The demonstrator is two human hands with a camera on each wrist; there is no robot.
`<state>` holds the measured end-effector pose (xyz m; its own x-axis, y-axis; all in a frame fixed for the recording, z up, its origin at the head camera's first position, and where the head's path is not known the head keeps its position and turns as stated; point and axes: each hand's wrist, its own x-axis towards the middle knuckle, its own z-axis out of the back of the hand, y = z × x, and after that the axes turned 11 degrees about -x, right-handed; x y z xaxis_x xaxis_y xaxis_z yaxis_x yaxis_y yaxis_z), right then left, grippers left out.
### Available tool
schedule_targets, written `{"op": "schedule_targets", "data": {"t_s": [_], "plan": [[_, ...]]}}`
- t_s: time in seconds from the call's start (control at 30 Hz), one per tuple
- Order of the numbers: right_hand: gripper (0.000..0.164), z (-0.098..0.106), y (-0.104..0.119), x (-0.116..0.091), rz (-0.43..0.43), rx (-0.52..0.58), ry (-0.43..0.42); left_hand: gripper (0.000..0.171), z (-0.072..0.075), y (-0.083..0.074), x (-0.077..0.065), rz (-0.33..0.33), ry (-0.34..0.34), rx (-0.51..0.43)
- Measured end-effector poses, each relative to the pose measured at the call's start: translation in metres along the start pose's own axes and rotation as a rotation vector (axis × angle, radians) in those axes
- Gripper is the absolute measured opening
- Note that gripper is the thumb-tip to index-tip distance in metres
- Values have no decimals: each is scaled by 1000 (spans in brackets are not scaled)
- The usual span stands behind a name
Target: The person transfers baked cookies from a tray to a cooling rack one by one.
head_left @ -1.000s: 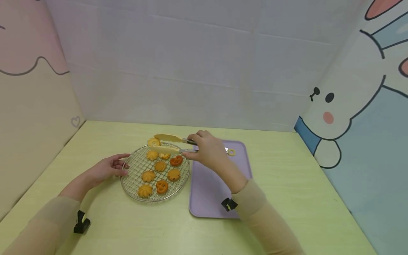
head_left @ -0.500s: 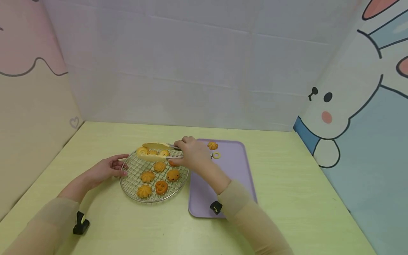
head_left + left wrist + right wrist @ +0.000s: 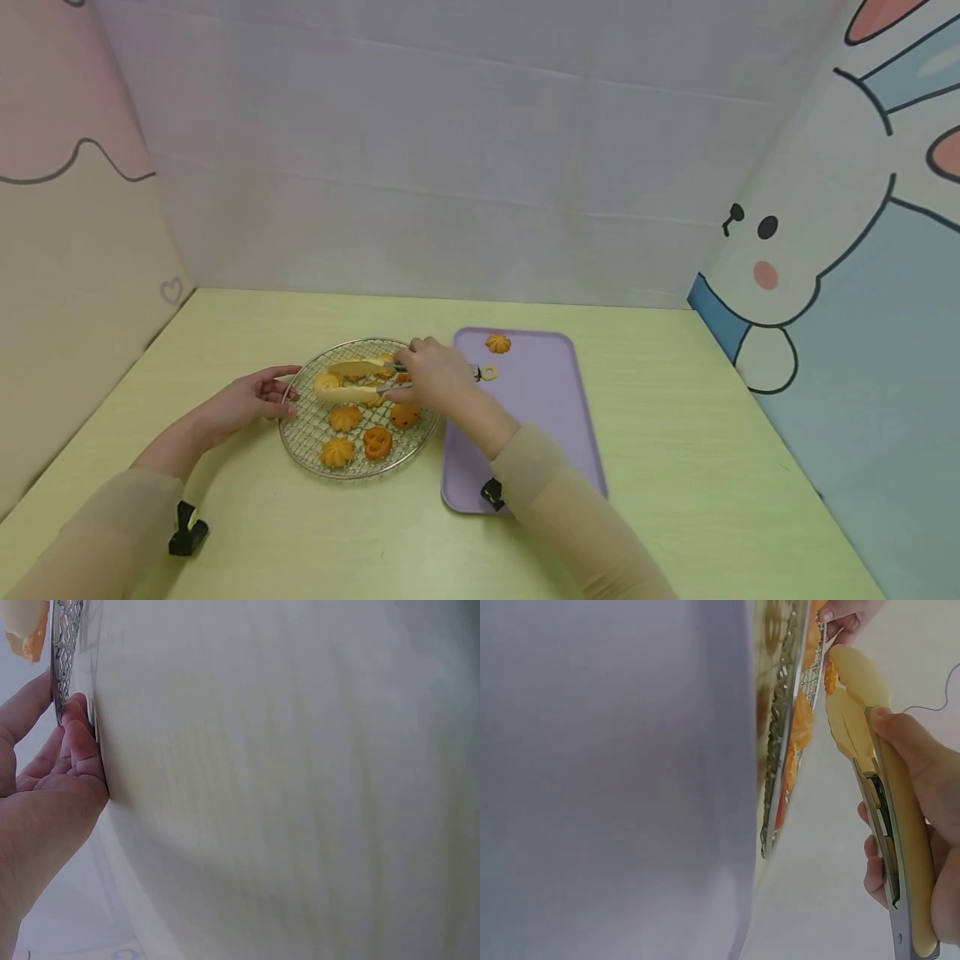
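My right hand [image 3: 442, 379] grips a pair of tongs [image 3: 904, 847] with pale yellow tips. The tips reach over a round wire rack [image 3: 303, 446], and a round ridged cookie [image 3: 327, 383] sits between their ends, its edge [image 3: 831, 676] peeking out in the right wrist view. At the rack's left rim, my left hand [image 3: 251, 398] pinches the metal edge, fingers [image 3: 82, 746] underneath in the left wrist view. Flower-shaped cookies [image 3: 337, 452], a pretzel [image 3: 377, 442] and a round dotted cookie [image 3: 405, 415] lie on the mesh. The tongs cover several others.
A lilac tray [image 3: 525, 433] lies right of the rack, under my right forearm. One flower-shaped cookie [image 3: 498, 343] rests near its far edge. The tongs' yellow ring [image 3: 489, 372] hangs over the tray. Behind the table [image 3: 675, 433] stands a pale wall [image 3: 450, 150].
My right hand has brought the tongs and cookie from the rack's far edge leftward and nearer, then low over the mesh. The tray's cookie has come into view. My left hand stays put.
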<state>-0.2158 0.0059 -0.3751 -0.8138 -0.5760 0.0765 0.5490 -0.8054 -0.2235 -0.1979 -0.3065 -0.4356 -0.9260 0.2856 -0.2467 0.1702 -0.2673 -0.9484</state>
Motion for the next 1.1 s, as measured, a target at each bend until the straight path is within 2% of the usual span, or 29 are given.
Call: {"op": "schedule_targets", "data": {"t_s": [0.23, 0.67, 1.1], "plan": [[60, -6, 3, 2, -3, -13, 14, 85, -2, -1, -1, 12, -8, 7], [63, -9, 5, 2, -1, -8, -18, 85, -3, -3, -2, 7, -10, -2], [63, 8, -12, -7, -23, 52, -37, 85, -4, -2, -1, -2, -1, -9]]}}
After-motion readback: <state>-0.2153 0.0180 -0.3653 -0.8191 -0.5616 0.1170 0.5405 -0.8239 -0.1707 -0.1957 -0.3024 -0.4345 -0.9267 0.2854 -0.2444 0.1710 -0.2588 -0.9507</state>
